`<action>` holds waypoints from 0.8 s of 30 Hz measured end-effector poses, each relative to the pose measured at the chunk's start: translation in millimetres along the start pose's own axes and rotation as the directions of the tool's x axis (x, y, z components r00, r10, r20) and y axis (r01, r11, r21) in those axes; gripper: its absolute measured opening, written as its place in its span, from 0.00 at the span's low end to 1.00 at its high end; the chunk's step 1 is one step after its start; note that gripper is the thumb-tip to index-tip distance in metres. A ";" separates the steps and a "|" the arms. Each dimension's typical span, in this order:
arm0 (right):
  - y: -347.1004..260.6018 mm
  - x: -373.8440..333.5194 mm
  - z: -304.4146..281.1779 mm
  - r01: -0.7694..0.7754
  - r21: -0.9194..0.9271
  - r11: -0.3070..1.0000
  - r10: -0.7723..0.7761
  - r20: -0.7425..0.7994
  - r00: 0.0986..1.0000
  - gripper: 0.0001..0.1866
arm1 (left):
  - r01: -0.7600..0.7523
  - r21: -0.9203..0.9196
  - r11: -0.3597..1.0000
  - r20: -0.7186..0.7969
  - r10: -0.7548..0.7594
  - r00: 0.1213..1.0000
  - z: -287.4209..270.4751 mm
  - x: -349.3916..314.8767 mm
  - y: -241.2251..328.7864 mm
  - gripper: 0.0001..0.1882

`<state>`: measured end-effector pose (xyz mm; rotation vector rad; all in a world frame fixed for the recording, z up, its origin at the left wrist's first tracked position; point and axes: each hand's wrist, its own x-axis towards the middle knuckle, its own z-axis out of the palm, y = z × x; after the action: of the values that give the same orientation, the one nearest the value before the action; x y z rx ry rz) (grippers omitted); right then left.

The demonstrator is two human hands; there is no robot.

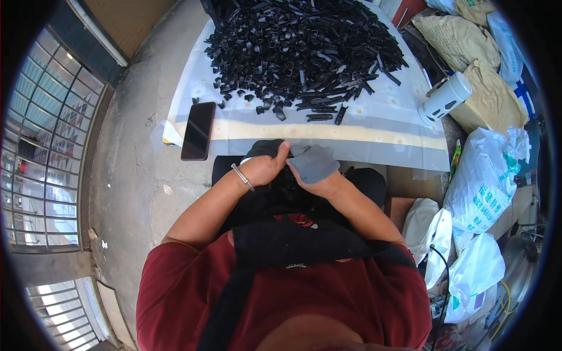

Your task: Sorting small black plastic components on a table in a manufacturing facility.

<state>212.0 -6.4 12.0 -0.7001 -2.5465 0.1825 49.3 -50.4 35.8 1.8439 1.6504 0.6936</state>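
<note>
My left hand [266, 168], bare and with a metal bangle [242, 177] at its wrist, is closed over my lap, its thumb pointing up toward the table. Touching or nearly touching it is my right hand [316, 165], which wears a grey dotted glove and also has its fingers curled in. What the two hands hold between them is hidden; only something dark shows there. Beyond them, a large heap of small black plastic pieces [293, 52], some short and curved and some long and narrow, covers the far part of the table [351, 137].
A black phone [198, 131] lies at the table's front left corner. A white tumbler [446, 96] stands at the right edge. Brown sacks [459, 44] and white plastic bags [483, 181] crowd the right side. Barred windows [50, 146] line the left.
</note>
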 end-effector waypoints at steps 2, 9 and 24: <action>5.7 -1.0 4.3 -0.015 0.105 0.994 0.013 0.013 1.000 0.13 | 0.212 -0.050 0.976 0.125 -0.204 0.971 -1.1 -5.1 6.0 0.40; 40.0 43.5 -30.8 -0.375 -0.042 0.926 0.373 0.252 0.893 0.17 | 0.421 -0.851 0.315 0.216 -0.521 0.826 -13.2 14.5 -35.5 0.14; 43.9 14.9 -16.4 -0.494 0.656 0.570 0.433 0.271 0.859 0.14 | 0.252 -0.405 0.879 0.064 -0.248 0.967 -12.3 10.1 -22.2 0.14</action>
<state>228.5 38.9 21.5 -1.0161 -2.0113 1.3280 26.2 -37.8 28.9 1.3085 1.5553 0.8391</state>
